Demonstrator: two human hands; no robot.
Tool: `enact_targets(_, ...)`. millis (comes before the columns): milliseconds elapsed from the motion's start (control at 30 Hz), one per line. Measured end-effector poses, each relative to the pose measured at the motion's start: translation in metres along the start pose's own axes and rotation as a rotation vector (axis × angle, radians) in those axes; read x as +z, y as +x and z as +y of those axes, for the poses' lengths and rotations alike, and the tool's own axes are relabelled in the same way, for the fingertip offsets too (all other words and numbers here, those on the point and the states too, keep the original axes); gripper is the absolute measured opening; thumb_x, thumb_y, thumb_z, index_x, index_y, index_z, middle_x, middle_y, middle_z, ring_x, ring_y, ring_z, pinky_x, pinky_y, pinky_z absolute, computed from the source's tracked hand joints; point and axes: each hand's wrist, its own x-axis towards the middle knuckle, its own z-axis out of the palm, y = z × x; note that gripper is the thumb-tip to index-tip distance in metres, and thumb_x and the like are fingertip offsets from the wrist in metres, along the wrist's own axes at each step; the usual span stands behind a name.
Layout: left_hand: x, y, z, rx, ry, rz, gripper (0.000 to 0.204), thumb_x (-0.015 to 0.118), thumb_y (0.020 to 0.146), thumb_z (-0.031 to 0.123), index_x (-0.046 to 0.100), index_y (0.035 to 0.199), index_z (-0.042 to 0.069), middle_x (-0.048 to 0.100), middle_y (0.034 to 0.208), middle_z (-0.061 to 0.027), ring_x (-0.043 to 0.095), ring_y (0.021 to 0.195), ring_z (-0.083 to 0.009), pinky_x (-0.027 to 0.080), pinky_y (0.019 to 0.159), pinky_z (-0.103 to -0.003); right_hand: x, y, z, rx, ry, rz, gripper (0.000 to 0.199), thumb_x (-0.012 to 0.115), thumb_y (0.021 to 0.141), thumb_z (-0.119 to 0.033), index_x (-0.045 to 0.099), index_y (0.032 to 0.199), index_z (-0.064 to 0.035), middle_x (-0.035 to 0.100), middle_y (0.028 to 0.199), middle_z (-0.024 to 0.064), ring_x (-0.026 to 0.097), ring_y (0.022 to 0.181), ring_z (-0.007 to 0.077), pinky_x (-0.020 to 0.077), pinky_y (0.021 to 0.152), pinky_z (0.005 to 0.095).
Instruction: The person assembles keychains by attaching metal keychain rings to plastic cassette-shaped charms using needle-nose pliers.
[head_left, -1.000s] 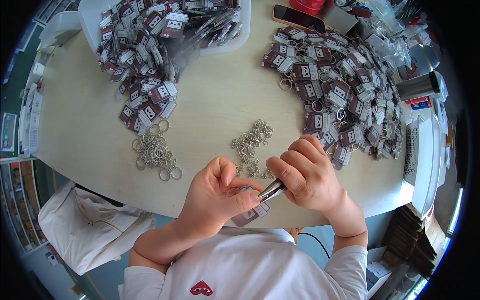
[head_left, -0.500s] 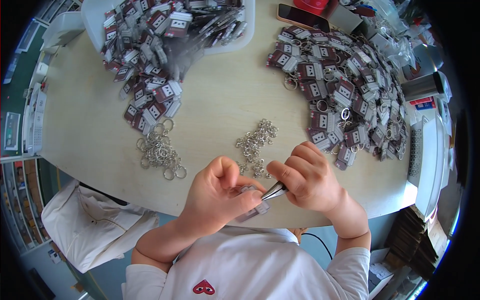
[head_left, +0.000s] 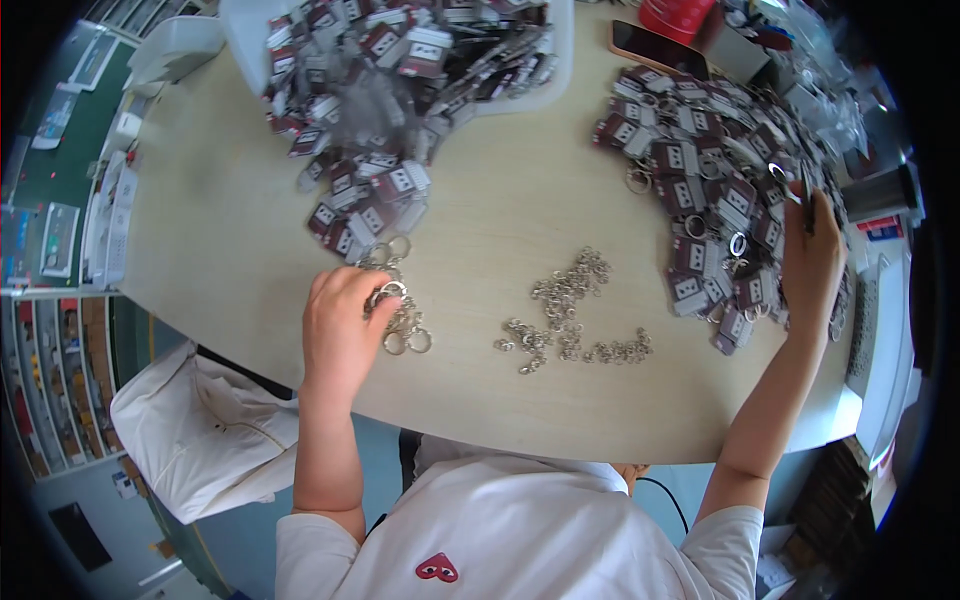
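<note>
My left hand (head_left: 345,322) is over a small heap of silver key rings (head_left: 408,325), its thumb and fingers closed on one key ring (head_left: 393,289). Far to the right, my right hand (head_left: 815,262) grips a pair of pliers (head_left: 808,198) above a big pile of keychains (head_left: 735,200), flat brown-and-white tags with rings attached. Whether the pliers' tips hold a tag cannot be made out. Tiny metal rings (head_left: 572,290) lie scattered between my hands. Beyond my left hand are loose tags (head_left: 345,225) without key rings, some under clear plastic.
A white bin (head_left: 563,60) full of tags stands at the back. Behind the keychain pile lie a phone (head_left: 655,48), a red container (head_left: 675,18) and clear plastic bags (head_left: 815,60). A metal cylinder (head_left: 880,195) and a white basket (head_left: 885,310) border the right side.
My hands have moved apart. The left has let go of a tag and moved to the key rings; the right has carried the pliers over the keychain pile. The view has shifted a little.
</note>
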Motion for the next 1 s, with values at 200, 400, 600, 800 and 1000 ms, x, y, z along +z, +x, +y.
enact_targets(200,-0.004,0.003,0.005,-0.355,-0.407,-0.237,0.015,0.068,0.077,0.006,0.053,0.077,0.003,0.061,0.08,-0.0056,0.058,0.07,-0.0137,0.045,0.063,-0.026,0.003,-0.035,-0.044,0.012,0.554,-0.457,0.008,0.062,0.079,-0.007,0.061,0.085,-0.0009,0.06,0.069,0.0104,0.056,0.06,0.0147,0.0447,0.058,0.0281)
enact_targets(400,0.023,0.011,0.065,-0.333,-1.23,-0.279,0.013,0.056,0.089,0.011,0.045,0.088,0.004,0.062,0.083,-0.008,0.062,0.077,-0.0144,0.048,0.065,-0.023,0.033,-0.064,-0.061,-0.33,0.453,-0.719,0.012,0.064,0.077,-0.009,0.057,0.075,0.0008,0.056,0.064,0.0142,0.054,0.056,0.0275,0.0424,0.052,0.0353)
enact_targets(600,0.046,0.009,0.085,-0.417,-1.448,-0.387,0.014,0.056,0.089,0.012,0.044,0.088,0.006,0.061,0.093,-0.0118,0.062,0.084,-0.0161,0.049,0.071,-0.024,0.063,-0.086,-0.071,-0.507,0.27,-0.539,0.016,0.063,0.075,-0.015,0.052,0.074,-0.0029,0.053,0.066,0.0117,0.053,0.067,0.0316,0.0422,0.064,0.0406)
enact_targets(800,0.055,0.003,0.086,-0.498,-1.595,-0.414,0.02,0.061,0.084,0.004,0.042,0.087,0.008,0.061,0.093,-0.0116,0.061,0.084,-0.0154,0.05,0.075,-0.026,0.064,-0.087,-0.069,-0.609,0.227,-0.495,0.018,0.064,0.069,-0.007,0.056,0.085,-0.0032,0.055,0.073,0.01,0.054,0.067,0.0303,0.0429,0.063,0.0383)
enact_targets(1000,0.057,0.0,0.096,-0.576,-1.761,-0.363,0.024,0.061,0.083,0.001,0.04,0.084,0.011,0.058,0.093,-0.0082,0.058,0.079,-0.0119,0.049,0.075,-0.025,0.04,-0.086,-0.079,-0.168,0.893,-0.736,0.011,0.061,0.082,-0.002,0.057,0.092,-0.0001,0.058,0.077,0.0052,0.055,0.068,0.0122,0.0431,0.061,0.0241)
